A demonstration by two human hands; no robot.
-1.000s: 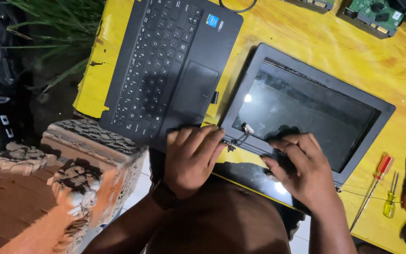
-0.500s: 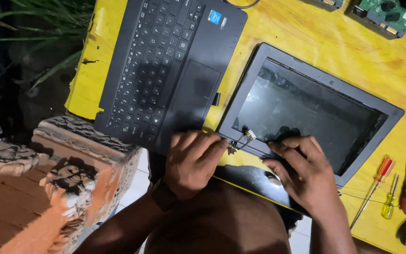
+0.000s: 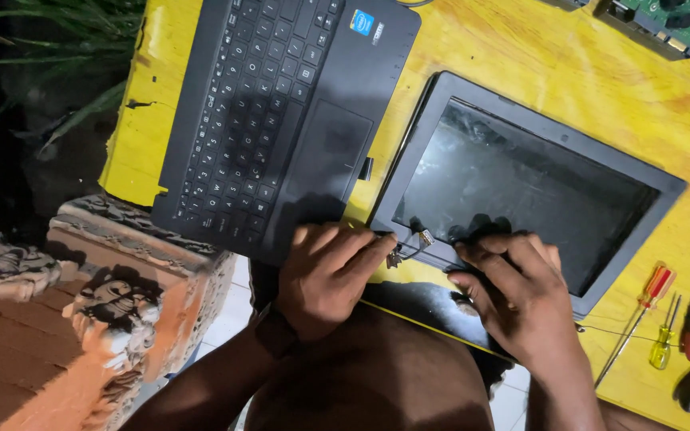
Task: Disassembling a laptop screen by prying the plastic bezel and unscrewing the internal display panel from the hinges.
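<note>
We saw a small blue square sticker [image 3: 362,21] on the matte black laptop base [image 3: 281,120], far above our left hand [image 3: 329,275]. That hand lay flat, fingers loosely spread, at the base's near edge, touching a thin cable [image 3: 409,246]. Our right hand [image 3: 521,295] pressed curled fingers on the glossy screen panel's [image 3: 521,183] lower bezel. Both rested on the scuffed yellow counter [image 3: 569,64]; screwdrivers [image 3: 664,319] lay right of it.

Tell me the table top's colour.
Yellow, with worn patches; the head view shows the table top best.
</note>
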